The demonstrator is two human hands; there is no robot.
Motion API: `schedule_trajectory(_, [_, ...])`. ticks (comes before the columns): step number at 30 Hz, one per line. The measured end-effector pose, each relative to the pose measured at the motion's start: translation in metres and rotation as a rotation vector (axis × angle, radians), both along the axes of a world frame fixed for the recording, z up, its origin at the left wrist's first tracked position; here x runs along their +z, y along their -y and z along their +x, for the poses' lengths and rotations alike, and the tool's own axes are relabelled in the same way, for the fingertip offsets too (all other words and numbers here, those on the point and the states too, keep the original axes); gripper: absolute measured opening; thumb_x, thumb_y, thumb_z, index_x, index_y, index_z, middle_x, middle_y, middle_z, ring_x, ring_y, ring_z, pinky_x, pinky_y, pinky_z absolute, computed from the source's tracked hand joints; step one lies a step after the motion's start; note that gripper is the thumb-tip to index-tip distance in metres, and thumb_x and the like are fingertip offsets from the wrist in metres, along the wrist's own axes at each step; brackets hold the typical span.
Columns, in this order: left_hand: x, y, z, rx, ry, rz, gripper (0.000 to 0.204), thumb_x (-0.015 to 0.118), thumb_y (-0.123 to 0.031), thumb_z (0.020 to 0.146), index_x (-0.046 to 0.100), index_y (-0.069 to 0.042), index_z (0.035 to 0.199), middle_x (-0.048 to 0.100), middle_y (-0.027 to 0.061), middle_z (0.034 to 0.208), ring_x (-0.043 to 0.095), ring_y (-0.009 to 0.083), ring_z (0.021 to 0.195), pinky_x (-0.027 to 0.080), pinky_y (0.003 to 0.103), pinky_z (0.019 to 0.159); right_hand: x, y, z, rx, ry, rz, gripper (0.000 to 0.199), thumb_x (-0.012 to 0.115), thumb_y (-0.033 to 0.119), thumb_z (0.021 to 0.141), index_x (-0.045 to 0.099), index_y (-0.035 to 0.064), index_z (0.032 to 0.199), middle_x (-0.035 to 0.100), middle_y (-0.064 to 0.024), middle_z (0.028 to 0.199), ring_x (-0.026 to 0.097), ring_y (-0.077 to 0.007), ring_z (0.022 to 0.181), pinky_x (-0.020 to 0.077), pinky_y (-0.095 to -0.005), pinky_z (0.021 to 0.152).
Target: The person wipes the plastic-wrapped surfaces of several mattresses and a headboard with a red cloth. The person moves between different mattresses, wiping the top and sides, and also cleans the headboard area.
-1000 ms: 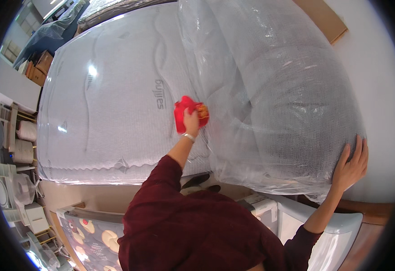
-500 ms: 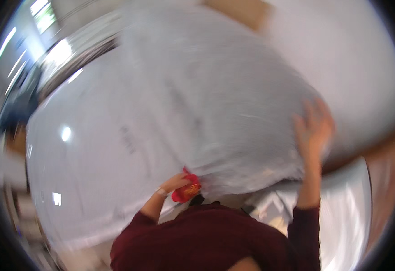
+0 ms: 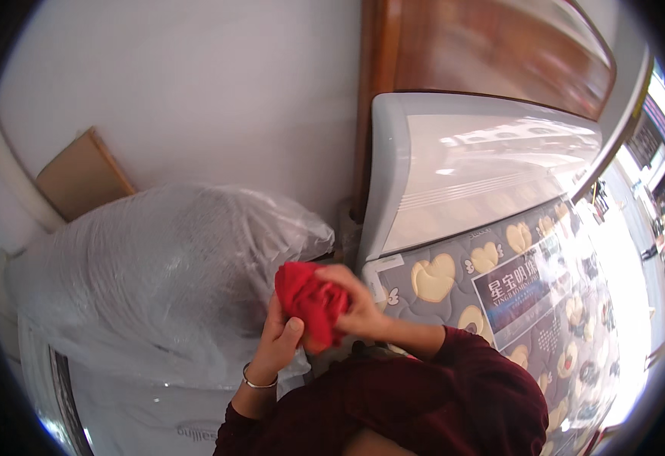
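A red cloth [image 3: 311, 302] sits bunched between both hands, the left hand [image 3: 278, 343] cupping it from below and the right hand [image 3: 357, 304] in a closed grip over its top, just beside a plastic-wrapped bundle [image 3: 165, 281] and a patterned quilted mattress [image 3: 515, 304].

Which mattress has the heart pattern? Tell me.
The grey quilted mattress to the right of the hands, dotted with cream hearts. The mattress at lower left is plain white under clear plastic, and the wrapped bundle shows no pattern.
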State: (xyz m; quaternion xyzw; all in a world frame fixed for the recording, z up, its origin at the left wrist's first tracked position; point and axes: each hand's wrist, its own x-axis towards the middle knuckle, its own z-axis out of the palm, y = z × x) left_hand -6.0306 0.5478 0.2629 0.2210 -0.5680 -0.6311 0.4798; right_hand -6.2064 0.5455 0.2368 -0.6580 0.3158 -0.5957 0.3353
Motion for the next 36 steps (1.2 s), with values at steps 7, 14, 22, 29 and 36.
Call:
schedule_trajectory(7, [0.002,0.045,-0.044,0.193,0.308,-0.406,0.050,0.057,-0.010,0.084,0.041,-0.001,0.131,0.041,0.0140,0.131,0.046,0.0230,0.116,0.046,0.035,0.088,0.099,0.108,-0.213,-0.875,0.434,-0.410,0.031,0.059,0.009,0.086,0.052,0.0020,0.115,0.056,-0.0067,0.109,0.052,-0.0157,0.100,0.0433,-0.0298,0.087])
schedule_trajectory(14, [-0.053,0.068,-0.098,0.052,0.208,-0.035,0.036,0.051,0.000,0.087,0.046,-0.002,0.123,0.051,0.0090,0.116,0.057,0.0171,0.099,0.046,0.029,0.082,0.119,0.218,-0.436,-1.609,-0.427,0.116,0.040,0.057,0.033,0.082,0.057,0.0099,0.114,0.056,-0.0202,0.112,0.054,-0.0378,0.103,0.0443,-0.0431,0.088])
schedule_trajectory(22, [-0.047,0.104,-0.128,0.087,0.167,-0.072,0.029,0.053,0.002,0.087,0.051,0.000,0.116,0.052,0.0099,0.109,0.060,0.0172,0.095,0.047,0.028,0.084,0.100,0.276,-0.144,-0.561,-0.904,-0.280,0.018,0.065,0.028,0.069,0.065,0.0129,0.079,0.062,-0.0073,0.089,0.059,-0.0294,0.084,0.0498,-0.0401,0.067])
schedule_trajectory(29, [-0.052,0.121,-0.139,0.161,0.177,-0.046,0.029,0.055,0.000,0.087,0.051,0.000,0.116,0.054,0.0096,0.109,0.059,0.0148,0.093,0.047,0.026,0.083,0.101,0.271,-0.212,-0.836,-0.598,-0.581,0.026,0.076,0.024,0.066,0.065,0.0142,0.087,0.059,-0.0104,0.098,0.059,-0.0290,0.088,0.0508,-0.0370,0.071])
schedule_trajectory(36, [-0.035,0.157,-0.218,0.310,0.157,-0.338,0.036,0.057,-0.002,0.085,0.047,-0.001,0.120,0.054,0.0109,0.111,0.055,0.0182,0.100,0.045,0.030,0.086,0.099,0.233,-0.458,-1.709,-0.275,-0.172,0.030,0.061,0.019,0.078,0.060,0.0114,0.107,0.057,-0.0106,0.107,0.055,-0.0328,0.099,0.0455,-0.0402,0.084])
